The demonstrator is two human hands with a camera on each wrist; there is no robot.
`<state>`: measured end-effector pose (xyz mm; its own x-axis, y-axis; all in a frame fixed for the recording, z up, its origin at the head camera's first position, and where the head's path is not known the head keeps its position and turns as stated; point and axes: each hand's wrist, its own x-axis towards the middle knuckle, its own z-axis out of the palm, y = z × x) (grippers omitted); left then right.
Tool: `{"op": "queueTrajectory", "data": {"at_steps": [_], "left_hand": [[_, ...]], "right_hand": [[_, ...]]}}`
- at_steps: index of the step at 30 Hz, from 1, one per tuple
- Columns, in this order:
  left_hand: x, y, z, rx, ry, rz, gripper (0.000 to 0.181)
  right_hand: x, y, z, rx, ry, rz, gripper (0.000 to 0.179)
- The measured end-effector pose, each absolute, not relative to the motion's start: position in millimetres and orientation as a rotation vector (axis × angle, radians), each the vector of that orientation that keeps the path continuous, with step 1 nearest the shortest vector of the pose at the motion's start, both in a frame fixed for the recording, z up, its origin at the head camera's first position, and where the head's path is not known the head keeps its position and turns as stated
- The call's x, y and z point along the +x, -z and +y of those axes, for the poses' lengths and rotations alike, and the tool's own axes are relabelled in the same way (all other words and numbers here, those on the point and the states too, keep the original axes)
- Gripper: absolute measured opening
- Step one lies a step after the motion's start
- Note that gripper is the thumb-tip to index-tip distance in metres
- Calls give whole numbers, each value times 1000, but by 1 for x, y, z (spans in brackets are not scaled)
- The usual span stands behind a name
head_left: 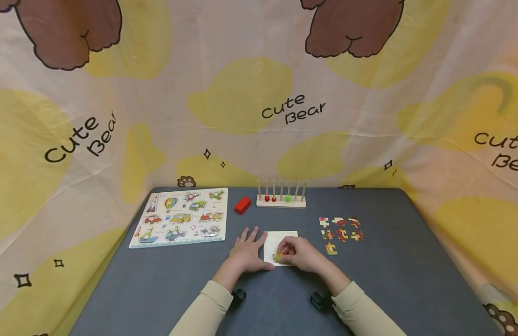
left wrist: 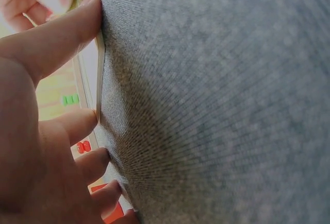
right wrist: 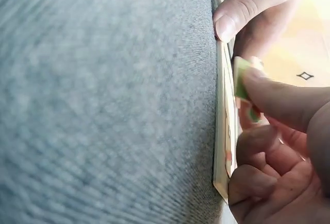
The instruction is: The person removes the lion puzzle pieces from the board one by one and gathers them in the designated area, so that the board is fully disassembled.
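Observation:
A white square puzzle tray (head_left: 270, 239) lies on the table in front of the person. Fingers spread, the left hand (head_left: 248, 254) rests at its left side; the left wrist view shows the thumb (left wrist: 77, 26) and index finger touching the tray's edge. Over the tray's lower part, the right hand (head_left: 302, 254) pinches a green and yellow jigsaw piece (head_left: 277, 257) between thumb and fingers. In the right wrist view this piece (right wrist: 241, 80) is tilted up just above the tray (right wrist: 223, 131). The right palm and curled fingers hide much of the tray's surface.
Several loose jigsaw pieces (head_left: 341, 234) lie in rows to the right. A vehicle picture board (head_left: 163, 208) is at the left. Behind the tray are a red block (head_left: 243, 205) and a peg stand (head_left: 281, 204) with red and green beads. A printed curtain (head_left: 242, 107) hangs behind the table.

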<state>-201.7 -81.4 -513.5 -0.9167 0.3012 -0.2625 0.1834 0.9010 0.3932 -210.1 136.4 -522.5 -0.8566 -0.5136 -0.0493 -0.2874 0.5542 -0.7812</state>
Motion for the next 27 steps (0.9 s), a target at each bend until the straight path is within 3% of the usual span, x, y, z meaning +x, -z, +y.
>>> {"op": "queueTrajectory", "data": {"at_steps": [13, 21, 27], "left_hand": [[-201, 510, -80, 338, -515, 2732, 102], [-200, 507, -79, 336, -530, 2725, 101], [-200, 508, -79, 335, -536, 2721, 101]], "right_hand": [[-206, 499, 151, -576, 1345, 2455, 16], [-205, 484, 165, -263, 1447, 2531, 26], [-206, 483, 180, -250, 1480, 2563, 24]]}}
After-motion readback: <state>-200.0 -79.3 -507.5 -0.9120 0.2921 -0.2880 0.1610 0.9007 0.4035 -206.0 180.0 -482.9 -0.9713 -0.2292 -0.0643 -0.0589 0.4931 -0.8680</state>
